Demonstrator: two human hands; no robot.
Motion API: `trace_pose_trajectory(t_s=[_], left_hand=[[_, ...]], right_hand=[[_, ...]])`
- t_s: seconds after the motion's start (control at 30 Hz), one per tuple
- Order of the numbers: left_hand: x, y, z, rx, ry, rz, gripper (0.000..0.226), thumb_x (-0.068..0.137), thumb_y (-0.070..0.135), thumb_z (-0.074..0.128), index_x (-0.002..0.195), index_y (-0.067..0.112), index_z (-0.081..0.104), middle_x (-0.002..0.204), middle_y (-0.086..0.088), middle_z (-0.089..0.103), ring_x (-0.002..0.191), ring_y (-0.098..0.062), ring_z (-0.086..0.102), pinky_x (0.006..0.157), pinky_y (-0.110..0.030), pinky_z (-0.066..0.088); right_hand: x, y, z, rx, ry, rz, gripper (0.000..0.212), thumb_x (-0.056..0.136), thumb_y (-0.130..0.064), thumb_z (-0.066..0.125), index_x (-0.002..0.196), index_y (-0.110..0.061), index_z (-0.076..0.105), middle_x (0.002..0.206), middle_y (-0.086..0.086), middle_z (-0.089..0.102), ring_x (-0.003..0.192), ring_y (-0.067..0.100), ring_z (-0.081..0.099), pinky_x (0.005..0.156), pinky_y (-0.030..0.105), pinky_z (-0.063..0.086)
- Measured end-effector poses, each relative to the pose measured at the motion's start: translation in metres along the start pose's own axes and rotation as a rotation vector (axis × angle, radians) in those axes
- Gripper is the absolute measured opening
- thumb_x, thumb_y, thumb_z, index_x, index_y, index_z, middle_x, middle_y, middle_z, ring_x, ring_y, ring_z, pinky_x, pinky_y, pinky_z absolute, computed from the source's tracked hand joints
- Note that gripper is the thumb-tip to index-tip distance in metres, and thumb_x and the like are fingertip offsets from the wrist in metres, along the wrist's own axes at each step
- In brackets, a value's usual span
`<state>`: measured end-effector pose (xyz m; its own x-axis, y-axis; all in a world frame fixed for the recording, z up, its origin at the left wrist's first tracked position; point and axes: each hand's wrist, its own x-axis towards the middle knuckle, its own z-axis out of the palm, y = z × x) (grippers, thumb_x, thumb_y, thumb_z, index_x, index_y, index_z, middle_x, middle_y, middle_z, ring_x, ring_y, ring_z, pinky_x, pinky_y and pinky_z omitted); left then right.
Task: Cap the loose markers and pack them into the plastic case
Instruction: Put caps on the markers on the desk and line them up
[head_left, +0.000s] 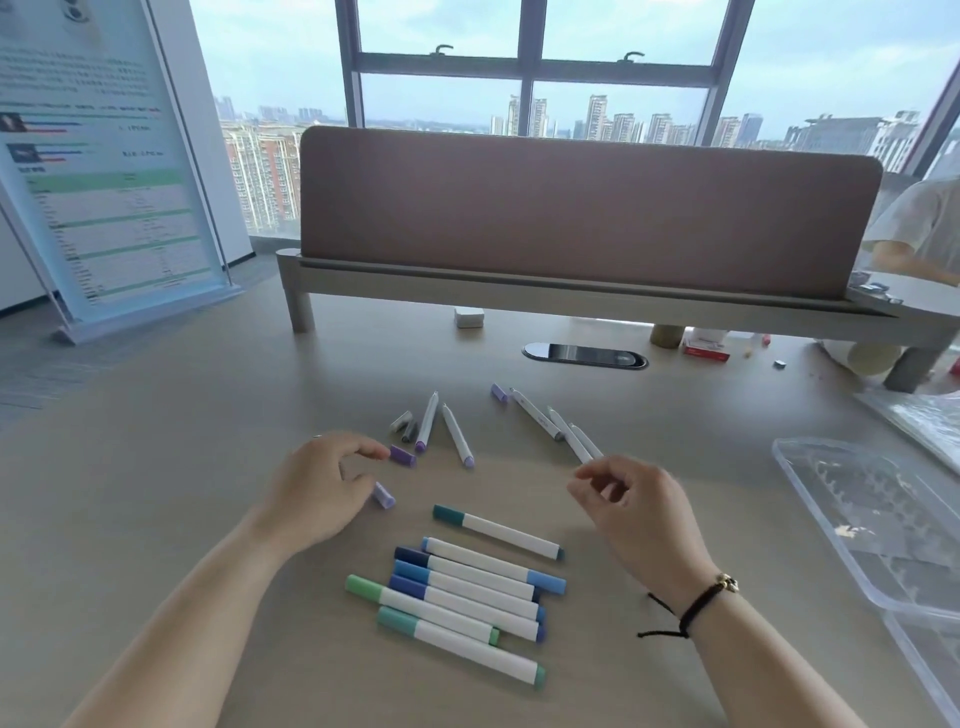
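Note:
Several capped markers (467, 587) with blue and green caps lie side by side near me on the table, and a teal one (498, 530) lies just beyond them. Farther out lie two uncapped markers with purple ends (441, 428) and three more uncapped markers (563, 431). Loose caps are scattered around: a purple cap (402, 455), a lilac cap (383, 494), two grey caps (405, 425) and another lilac cap (500, 392). My left hand (322, 488) hovers loosely curled, fingertips just short of the purple cap. My right hand (639, 514) is loosely curled near the uncapped markers' ends and holds nothing. The clear plastic case (810, 499) lies open at the right.
A padded desk divider (587, 208) on a raised shelf crosses the back of the table. Under it are a white box (470, 317), a cable port (584, 356) and a red box (706, 345). A poster stand (104, 171) is on the left, a person's sleeve (919, 228) far right.

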<state>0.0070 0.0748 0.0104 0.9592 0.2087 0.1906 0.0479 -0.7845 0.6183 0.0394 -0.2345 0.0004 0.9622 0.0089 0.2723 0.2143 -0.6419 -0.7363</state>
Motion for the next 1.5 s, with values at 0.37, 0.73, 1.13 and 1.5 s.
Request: trace_pose_trajectory(t_s=[0.37, 0.73, 1.13, 1.5], left_hand=[[-0.001, -0.006, 0.008, 0.005, -0.054, 0.184, 0.015, 0.086, 0.030, 0.074, 0.079, 0.042, 0.070, 0.089, 0.022, 0.069, 0.085, 0.003, 0.061, 0.079, -0.020, 0.047], [-0.024, 0.038, 0.023, -1.018, -0.216, 0.009, 0.071, 0.041, 0.053, 0.096, 0.093, 0.007, 0.079, 0.073, -0.018, 0.067, 0.063, -0.020, 0.060, 0.064, -0.022, 0.057], [-0.022, 0.042, 0.024, -0.987, -0.073, -0.103, 0.020, 0.080, -0.001, 0.071, 0.099, 0.000, 0.074, 0.068, -0.005, 0.069, 0.059, -0.012, 0.059, 0.059, -0.020, 0.056], [-0.022, 0.039, 0.023, -0.948, -0.092, -0.097, 0.025, 0.073, 0.011, 0.075, 0.097, 0.007, 0.077, 0.081, -0.015, 0.073, 0.066, -0.017, 0.060, 0.067, -0.023, 0.058]], right_hand=[[0.021, 0.026, -0.023, 0.020, 0.181, 0.305, 0.023, 0.090, -0.011, 0.054, 0.102, -0.020, 0.071, 0.088, -0.007, 0.064, 0.093, 0.019, 0.061, 0.075, 0.025, 0.039], [0.023, 0.034, -0.009, -0.348, 0.031, 0.152, 0.025, 0.083, -0.051, 0.067, 0.097, -0.031, 0.074, 0.097, -0.004, 0.059, 0.100, 0.021, 0.058, 0.084, 0.031, 0.046], [0.011, 0.002, -0.017, 0.665, 0.125, 0.266, 0.003, 0.089, -0.007, 0.069, 0.090, -0.006, 0.072, 0.076, 0.009, 0.075, 0.063, 0.019, 0.067, 0.065, 0.032, 0.056], [-0.009, -0.024, -0.009, 1.081, -0.298, 0.298, 0.041, 0.062, -0.016, 0.079, 0.096, 0.005, 0.069, 0.077, 0.021, 0.067, 0.059, 0.025, 0.062, 0.062, 0.028, 0.057]])
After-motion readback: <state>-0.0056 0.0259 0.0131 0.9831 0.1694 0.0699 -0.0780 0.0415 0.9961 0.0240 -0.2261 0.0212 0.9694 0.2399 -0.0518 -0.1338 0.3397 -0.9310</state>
